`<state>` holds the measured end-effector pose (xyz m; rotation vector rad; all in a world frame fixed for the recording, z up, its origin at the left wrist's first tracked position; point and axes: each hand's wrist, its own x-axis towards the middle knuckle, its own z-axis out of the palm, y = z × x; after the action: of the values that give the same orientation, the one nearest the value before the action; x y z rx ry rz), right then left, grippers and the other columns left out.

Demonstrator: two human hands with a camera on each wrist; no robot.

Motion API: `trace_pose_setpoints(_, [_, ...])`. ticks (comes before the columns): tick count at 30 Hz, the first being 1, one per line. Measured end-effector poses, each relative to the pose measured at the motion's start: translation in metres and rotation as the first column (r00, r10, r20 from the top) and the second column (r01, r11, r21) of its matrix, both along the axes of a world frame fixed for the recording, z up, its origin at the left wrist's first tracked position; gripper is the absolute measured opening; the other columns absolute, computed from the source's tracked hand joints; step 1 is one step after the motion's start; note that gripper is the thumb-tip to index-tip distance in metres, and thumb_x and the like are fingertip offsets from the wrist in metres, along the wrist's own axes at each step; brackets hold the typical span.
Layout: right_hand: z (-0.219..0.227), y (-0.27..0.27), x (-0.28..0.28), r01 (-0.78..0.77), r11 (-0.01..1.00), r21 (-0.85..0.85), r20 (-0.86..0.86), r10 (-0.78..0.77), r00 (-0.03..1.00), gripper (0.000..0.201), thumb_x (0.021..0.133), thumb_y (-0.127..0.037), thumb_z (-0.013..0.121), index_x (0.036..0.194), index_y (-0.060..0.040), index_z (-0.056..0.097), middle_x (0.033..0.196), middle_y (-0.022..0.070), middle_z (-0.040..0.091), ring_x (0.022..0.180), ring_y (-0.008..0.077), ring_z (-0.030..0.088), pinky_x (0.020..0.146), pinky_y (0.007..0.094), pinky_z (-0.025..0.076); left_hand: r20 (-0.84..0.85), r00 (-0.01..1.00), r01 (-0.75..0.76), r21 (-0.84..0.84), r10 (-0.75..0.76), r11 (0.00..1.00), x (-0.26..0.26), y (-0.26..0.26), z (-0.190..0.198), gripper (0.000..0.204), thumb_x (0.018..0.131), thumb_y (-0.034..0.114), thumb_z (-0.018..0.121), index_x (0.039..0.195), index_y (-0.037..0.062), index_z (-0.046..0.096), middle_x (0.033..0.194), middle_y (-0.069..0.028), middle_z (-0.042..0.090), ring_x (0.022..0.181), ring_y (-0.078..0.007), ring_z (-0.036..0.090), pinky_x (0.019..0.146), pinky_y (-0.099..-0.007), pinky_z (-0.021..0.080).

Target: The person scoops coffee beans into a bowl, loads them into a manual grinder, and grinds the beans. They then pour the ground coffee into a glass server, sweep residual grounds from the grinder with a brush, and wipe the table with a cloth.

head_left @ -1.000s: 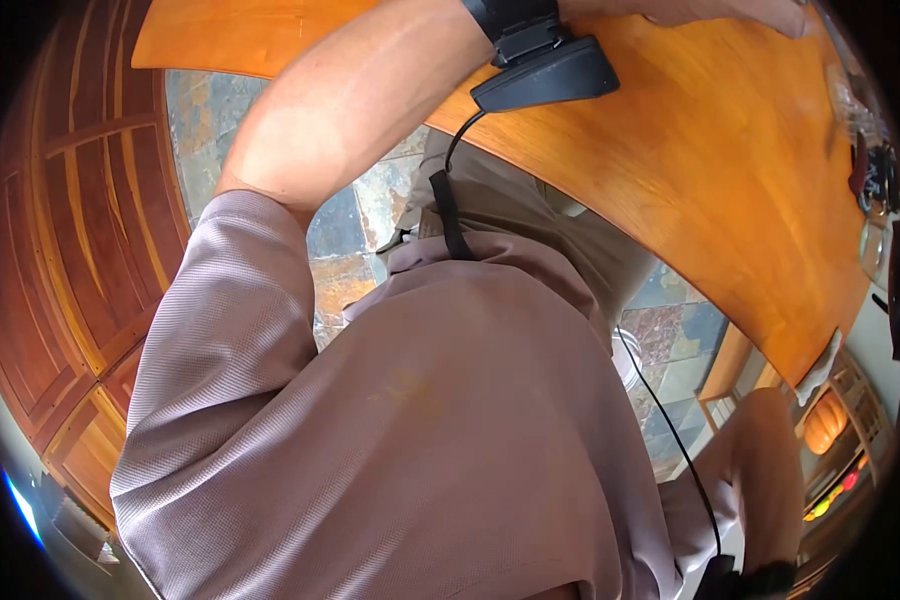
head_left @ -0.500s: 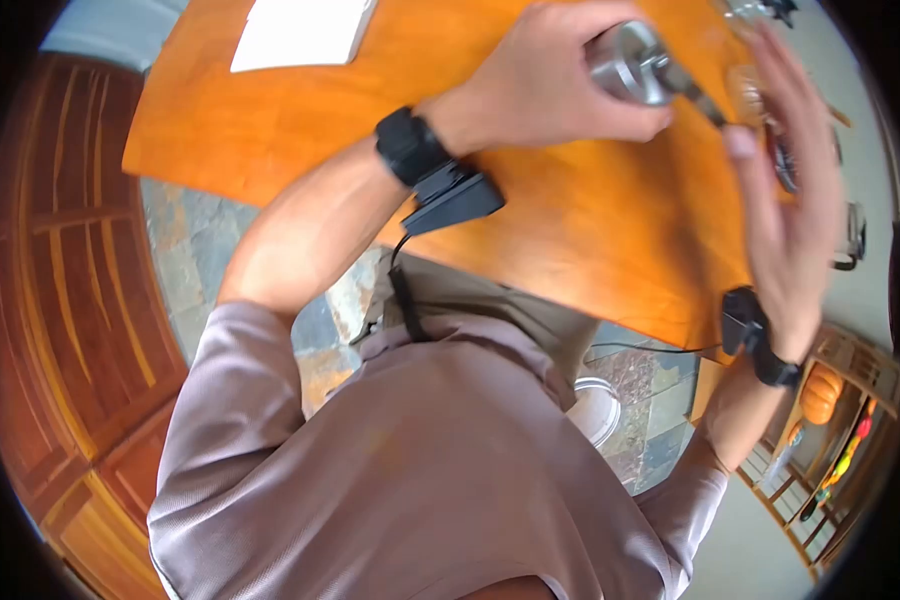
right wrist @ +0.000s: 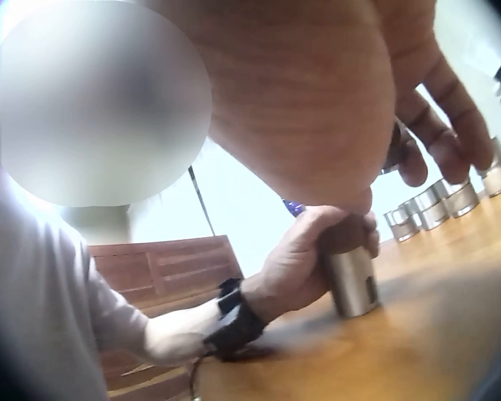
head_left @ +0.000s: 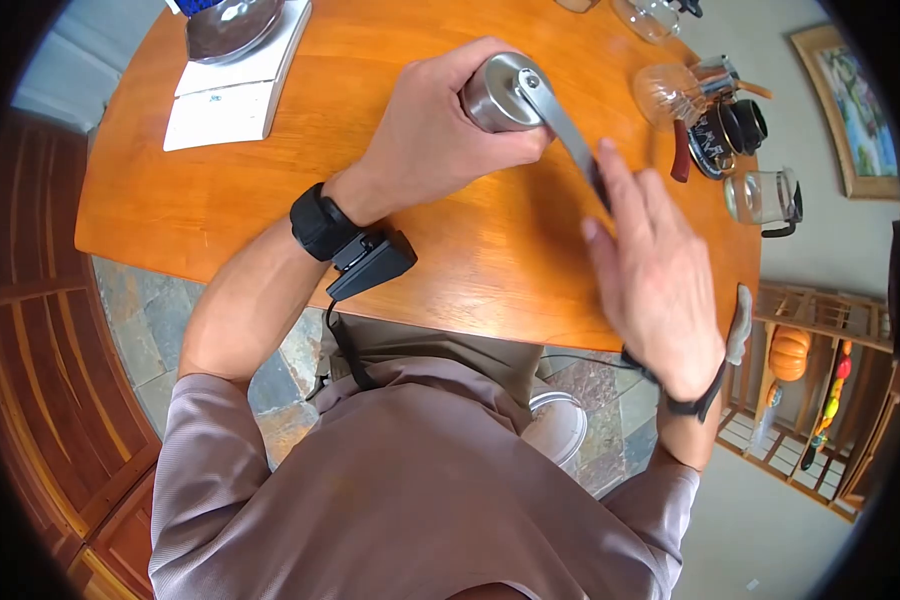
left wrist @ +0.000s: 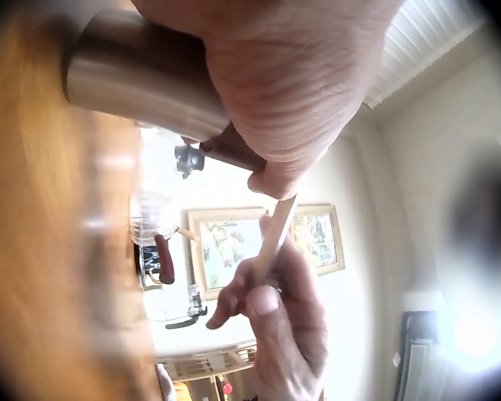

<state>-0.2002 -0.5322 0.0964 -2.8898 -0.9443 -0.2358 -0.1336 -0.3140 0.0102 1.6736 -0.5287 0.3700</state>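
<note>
L hand [head_left: 425,130] wraps steel grinder [head_left: 492,103], upright on tbl [head_left: 460,265] | R hand [head_left: 665,275] at crank [head_left: 564,130] end, can't tell if gripping | step: cranking, prob. | next: needs L hand firm, R hand circling crank round it

Across from me, the left hand [left wrist: 284,83] grips a smooth, brushed-metal cylinder [left wrist: 142,75]; past its fingers, a flat, pale metal crank [left wrist: 275,234] reaches the right hand [left wrist: 288,334], two wood-framed pictures [left wrist: 225,251] hanging behind those fingers.

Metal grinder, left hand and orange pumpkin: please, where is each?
Metal grinder [left wrist: 142,75]: left wrist view, side of the body.
Left hand [head_left: 425,125]: head view, back of hand.
Orange pumpkin [head_left: 789,353]: head view, ribbed side.
</note>
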Motion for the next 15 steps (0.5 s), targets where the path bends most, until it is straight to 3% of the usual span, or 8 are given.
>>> trace_pose_setpoints(3, [0.021, 0.019, -0.028, -0.082, 0.996, 0.036, -0.284, 0.089, 0.955, 0.064, 0.087, -0.002, 0.068, 0.147, -0.0033, 0.049, 0.101, 0.0134, 0.054, 0.078, 0.0324, 0.062, 0.062, 0.0422, 0.053, 0.021, 1.000, -0.016, 0.001, 0.016, 1.000, -0.001, 0.000, 0.000, 0.031, 0.079, 0.012, 0.086, 0.103, 0.0048, 0.067, 0.085, 0.0016, 0.067, 0.079, -0.0064, 0.062, 0.073, -0.0233, 0.051])
trace_pose_setpoints(6, [0.026, 0.041, -0.032, -0.334, 0.931, 0.147, -0.203, 0.359, 0.911, 0.055, 0.084, -0.004, 0.069, 0.137, -0.0033, 0.058, 0.100, 0.0105, 0.055, 0.076, 0.0264, 0.061, 0.057, 0.0395, 0.051, -0.020, 1.000, -0.003, 0.036, 0.004, 0.999, -0.010, -0.001, 0.009, 0.032, 0.079, 0.013, 0.087, 0.101, 0.0042, 0.067, 0.081, -0.0005, 0.067, 0.073, -0.0081, 0.060, 0.069, -0.0247, 0.050])
trace_pose_setpoints(9, [0.020, 0.064, -0.012, -0.439, 0.848, 0.298, -0.025, 0.467, 0.884, 0.044, 0.082, -0.008, 0.070, 0.125, -0.0052, 0.065, 0.099, 0.0076, 0.055, 0.075, 0.0222, 0.061, 0.055, 0.0369, 0.050, -0.096, 0.993, 0.078, 0.069, -0.071, 0.995, -0.024, -0.005, 0.021, 0.031, 0.081, 0.015, 0.085, 0.102, 0.0034, 0.066, 0.081, -0.0054, 0.066, 0.072, -0.0134, 0.060, 0.067, -0.0290, 0.050])
trace_pose_setpoints(10, [0.025, 0.070, -0.001, -0.484, 0.848, 0.217, 0.014, 0.493, 0.870, 0.037, 0.082, -0.012, 0.071, 0.118, -0.0067, 0.066, 0.097, 0.0082, 0.056, 0.075, 0.0235, 0.060, 0.055, 0.0369, 0.050, -0.222, 0.961, 0.097, -0.292, -0.166, 0.952, -0.036, -0.012, 0.017, 0.031, 0.081, 0.015, 0.084, 0.104, 0.0034, 0.065, 0.086, -0.0086, 0.067, 0.079, -0.0172, 0.062, 0.070, -0.0321, 0.052])
trace_pose_setpoints(12, [0.033, 0.078, 0.021, -0.479, 0.859, 0.178, 0.108, 0.467, 0.878, 0.032, 0.086, -0.014, 0.068, 0.118, -0.0067, 0.066, 0.094, 0.0096, 0.057, 0.075, 0.0248, 0.060, 0.057, 0.0369, 0.050, -0.349, 0.834, -0.078, -0.841, -0.427, 0.535, -0.052, -0.022, 0.004, 0.033, 0.082, 0.017, 0.082, 0.107, 0.0034, 0.064, 0.095, -0.0149, 0.068, 0.092, -0.0249, 0.068, 0.078, -0.0384, 0.054])
trace_pose_setpoints(13, [0.034, 0.080, 0.033, -0.490, 0.863, 0.125, 0.194, 0.463, 0.865, 0.028, 0.090, -0.016, 0.066, 0.117, -0.0067, 0.066, 0.091, 0.0110, 0.059, 0.075, 0.0261, 0.060, 0.059, 0.0368, 0.051, -0.353, 0.829, -0.071, -0.836, -0.434, 0.544, -0.042, -0.019, -0.003, 0.033, 0.082, 0.017, 0.082, 0.107, 0.0034, 0.064, 0.095, -0.0149, 0.068, 0.092, -0.0249, 0.068, 0.078, -0.0384, 0.054])
trace_pose_setpoints(14, [0.033, 0.079, 0.046, -0.483, 0.866, 0.131, 0.199, 0.454, 0.869, 0.028, 0.090, -0.016, 0.066, 0.117, -0.0067, 0.066, 0.091, 0.0110, 0.059, 0.075, 0.0261, 0.060, 0.059, 0.0368, 0.051, -0.211, 0.940, 0.117, -0.541, -0.268, 0.833, -0.024, -0.013, -0.009, 0.033, 0.081, 0.017, 0.083, 0.105, 0.0036, 0.065, 0.093, -0.0139, 0.069, 0.090, -0.0245, 0.069, 0.077, -0.0381, 0.055])
trace_pose_setpoints(15, [0.032, 0.076, 0.060, -0.446, 0.878, 0.170, 0.218, 0.408, 0.887, 0.023, 0.091, -0.017, 0.065, 0.112, -0.0052, 0.065, 0.089, 0.0127, 0.061, 0.076, 0.0288, 0.062, 0.060, 0.0389, 0.051, 0.017, 0.984, 0.177, -0.115, -0.176, 0.977, -0.012, -0.009, -0.013, 0.033, 0.079, 0.017, 0.084, 0.103, 0.0038, 0.065, 0.091, -0.0129, 0.069, 0.088, -0.0242, 0.070, 0.076, -0.0378, 0.055])
